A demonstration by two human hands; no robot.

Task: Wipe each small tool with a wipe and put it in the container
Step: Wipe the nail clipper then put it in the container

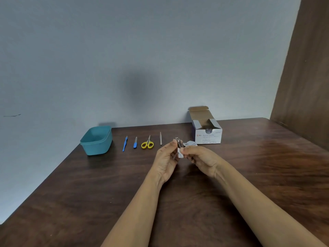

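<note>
- While my left hand grips the one nail clipper upright above the table, my right hand pinches the single white wipe against its lower end.
- Four more tools lie in a row, each apart from the next: blue-handled pick, blue-handled file, yellow scissors, tweezers.
- One teal container stands left of the row; of its inside I see only teal wall.
- One box of alcohol swabs stands on the right, flap open; its contents are a dark blur.
- One torn wrapper lies just in front of the box, partly behind my right fingers.
- My fingers and the wipe hide the clipper's lower half.
</note>
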